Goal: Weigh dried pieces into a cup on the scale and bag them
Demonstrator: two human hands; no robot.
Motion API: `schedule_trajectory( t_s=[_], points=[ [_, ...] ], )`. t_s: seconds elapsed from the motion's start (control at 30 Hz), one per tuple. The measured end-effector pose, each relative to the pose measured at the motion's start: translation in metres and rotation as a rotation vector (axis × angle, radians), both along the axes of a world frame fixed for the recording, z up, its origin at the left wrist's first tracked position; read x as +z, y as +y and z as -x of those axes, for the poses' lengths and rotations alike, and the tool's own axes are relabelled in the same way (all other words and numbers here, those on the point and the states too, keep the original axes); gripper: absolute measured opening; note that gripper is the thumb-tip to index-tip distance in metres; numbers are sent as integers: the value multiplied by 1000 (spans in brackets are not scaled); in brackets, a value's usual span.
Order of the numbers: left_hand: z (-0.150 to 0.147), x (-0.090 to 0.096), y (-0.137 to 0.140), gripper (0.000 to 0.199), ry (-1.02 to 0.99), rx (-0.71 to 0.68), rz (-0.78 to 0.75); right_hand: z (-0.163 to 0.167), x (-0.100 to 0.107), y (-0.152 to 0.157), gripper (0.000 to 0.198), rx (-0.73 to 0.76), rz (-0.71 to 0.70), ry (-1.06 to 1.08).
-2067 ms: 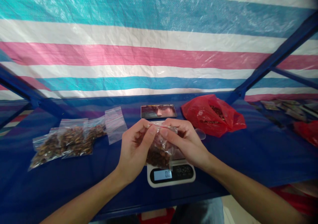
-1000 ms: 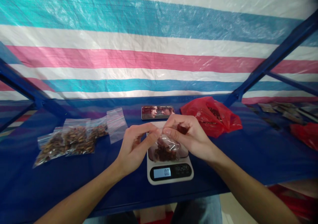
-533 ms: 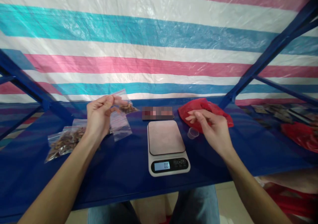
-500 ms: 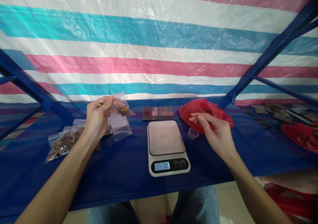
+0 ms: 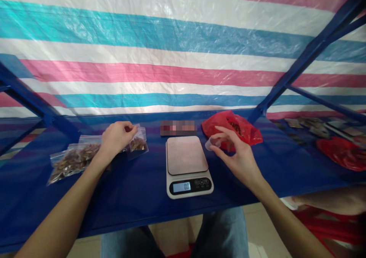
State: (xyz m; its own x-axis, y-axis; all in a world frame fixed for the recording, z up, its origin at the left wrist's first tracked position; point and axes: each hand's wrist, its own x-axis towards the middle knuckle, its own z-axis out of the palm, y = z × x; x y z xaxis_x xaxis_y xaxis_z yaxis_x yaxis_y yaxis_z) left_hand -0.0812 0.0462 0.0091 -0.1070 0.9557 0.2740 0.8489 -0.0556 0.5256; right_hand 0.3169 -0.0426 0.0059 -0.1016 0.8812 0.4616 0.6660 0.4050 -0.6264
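Observation:
My left hand point(image 5: 118, 137) is closed in a pinch at the top of a small clear zip bag point(image 5: 138, 144) with brown dried pieces in its bottom. This bag hangs low, over or against the shelf. Between the thumb and fingers of my right hand point(image 5: 236, 149) is a small clear plastic cup point(image 5: 210, 145), tilted. Just behind that hand lies an open red plastic bag point(image 5: 219, 125) with brown dried bits inside. A white kitchen scale point(image 5: 187, 157) stands between my hands, its pan bare and its display showing 0.0.
Several filled zip bags point(image 5: 74, 158) lie at the left, partly behind my left forearm. A blurred-out flat item point(image 5: 178, 128) sits behind the scale. Blue metal posts point(image 5: 303, 59) rise on both sides. At the far right are another red bag point(image 5: 337, 153) and another person's arm point(image 5: 328, 199).
My left hand has lowered the zip bag from the air toward the shelf. My right hand has moved from above the red bag to the cup and taken hold of it.

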Motion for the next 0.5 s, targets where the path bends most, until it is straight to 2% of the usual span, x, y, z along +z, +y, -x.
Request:
schedule_trajectory(
  t_s=[0.07,0.17,0.3,0.4,0.5],
  points=[
    [2,1,-2,23,211,84,-8,17,8,2,58,105,26,-12],
    [3,0,-3,26,331,74,-41,40,12,7,61,218,41,-55],
    [5,-2,-2,36,321,50,-78,55,9,16,61,282,43,-75],
    [7,-2,-1,34,290,32,-98,49,7,11,64,285,5,-103],
    [8,-2,0,33,276,17,-141,33,1,-16,44,189,-140,-78]
  ],
)
